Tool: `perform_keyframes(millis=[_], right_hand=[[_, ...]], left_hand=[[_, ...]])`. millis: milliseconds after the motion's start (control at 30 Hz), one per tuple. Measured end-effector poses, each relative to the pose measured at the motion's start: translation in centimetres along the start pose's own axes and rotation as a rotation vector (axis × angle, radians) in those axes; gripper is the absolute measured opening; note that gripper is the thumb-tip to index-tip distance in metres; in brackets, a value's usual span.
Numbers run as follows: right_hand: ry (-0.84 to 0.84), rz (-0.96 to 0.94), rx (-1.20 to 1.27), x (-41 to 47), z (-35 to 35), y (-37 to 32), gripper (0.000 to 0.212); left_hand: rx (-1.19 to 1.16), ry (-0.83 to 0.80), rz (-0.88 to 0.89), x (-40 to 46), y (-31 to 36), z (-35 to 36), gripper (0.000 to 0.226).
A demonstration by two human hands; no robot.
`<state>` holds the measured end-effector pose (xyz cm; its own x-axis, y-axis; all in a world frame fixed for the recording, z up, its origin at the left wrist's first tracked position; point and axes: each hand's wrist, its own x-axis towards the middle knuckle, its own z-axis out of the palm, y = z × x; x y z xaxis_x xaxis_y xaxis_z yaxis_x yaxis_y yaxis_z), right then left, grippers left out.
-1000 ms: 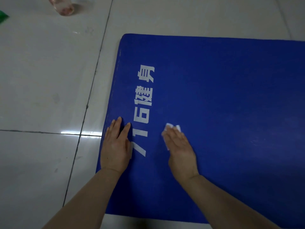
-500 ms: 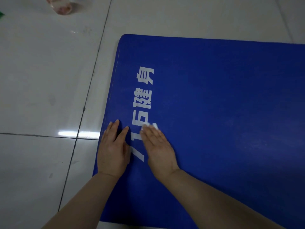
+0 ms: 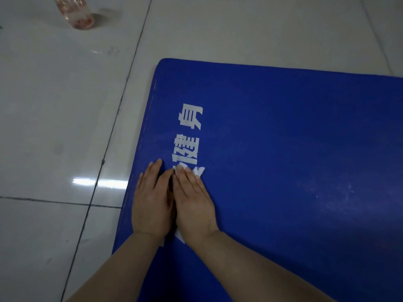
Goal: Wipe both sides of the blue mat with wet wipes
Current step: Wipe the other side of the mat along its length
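Observation:
A blue mat with white printed characters lies flat on the tiled floor and fills the right of the view. My left hand rests flat, fingers straight, on the mat close to its left edge. My right hand lies flat right beside it and presses a white wet wipe onto the printed lettering. Only the wipe's front edge shows past my fingertips; the rest is under my palm. The two hands touch side by side.
Glossy white floor tiles with dark grout lines surround the mat on the left and far side. A clear plastic bottle with a pinkish bottom lies on the floor at the top left.
My right hand has slid the wipe leftward over the lettering until it lies against my left hand. My left hand has stayed pressed near the mat's edge.

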<state>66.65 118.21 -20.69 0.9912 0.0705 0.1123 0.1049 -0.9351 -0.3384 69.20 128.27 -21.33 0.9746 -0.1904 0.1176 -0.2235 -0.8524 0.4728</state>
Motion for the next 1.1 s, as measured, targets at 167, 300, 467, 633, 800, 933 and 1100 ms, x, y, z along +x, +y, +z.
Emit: perform_keyframes(millis=[167,300,467,633,800,933,1100], right_hand=[[-0.013,0.056,-0.063,0.3,-1.7,4.1,0.073],[0.132,0.331,-0.062,-0.5,-2.6,8.0,0.073],[0.090,0.269,-0.009,2.1,-1.6,5.4,0.073],[-0.039,0.051,-0.039,5.9,-1.3,4.6,0.075],[0.066,0.241,-0.090,4.6,-2.7,9.4,0.074],[0.147,0.359,-0.010,4.3,-3.3,11.0,0.069],[-0.044,0.091,0.000,6.3,-1.9,5.6,0.072]], left_hand=[[-0.026,0.002,-0.025,0.1,0.0,-0.1,0.042],[-0.042,0.010,-0.035,0.0,0.0,0.0,0.046],[-0.035,0.020,-0.033,0.2,0.1,-0.1,0.043],[-0.021,0.032,-0.032,0.1,0.1,-0.1,0.042],[-0.021,0.021,-0.039,0.1,0.1,-0.1,0.043],[-0.024,0.018,-0.053,0.1,0.1,0.0,0.042],[-0.005,0.014,-0.061,0.1,0.1,0.0,0.046]])
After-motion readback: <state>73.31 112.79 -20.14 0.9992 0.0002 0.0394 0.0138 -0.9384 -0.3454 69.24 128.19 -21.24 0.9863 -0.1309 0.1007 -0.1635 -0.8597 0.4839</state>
